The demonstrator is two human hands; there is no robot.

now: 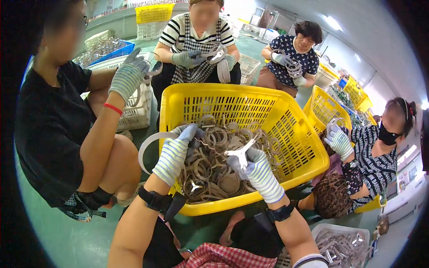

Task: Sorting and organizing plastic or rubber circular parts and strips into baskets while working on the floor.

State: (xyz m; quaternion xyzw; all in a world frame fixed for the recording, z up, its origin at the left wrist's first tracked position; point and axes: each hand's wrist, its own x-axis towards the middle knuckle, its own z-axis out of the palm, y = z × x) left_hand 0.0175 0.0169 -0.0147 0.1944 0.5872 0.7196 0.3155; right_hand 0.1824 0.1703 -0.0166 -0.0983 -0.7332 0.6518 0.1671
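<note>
My left hand (175, 154), in a striped glove with grey fingers, is closed over the left side of a yellow basket. A pale flat ring (146, 144) sticks out to its left, held in the fingers. My right hand (259, 172), gloved alike, grips a shiny white three-armed piece (241, 154) above the basket's contents. The yellow basket (223, 89) in front of me holds a heap of greyish rings and strips (205, 169). Another small three-armed piece (194, 186) lies on the heap near the front rim. My left fingertips are partly hidden behind the glove.
Several co-workers sit around the basket, some holding rings. One person's gloved hand (129, 73) is raised at the left. A white crate (367, 241) of shiny pieces stands by my right knee. More yellow baskets (324, 107) and a white crate (136, 107) stand beyond.
</note>
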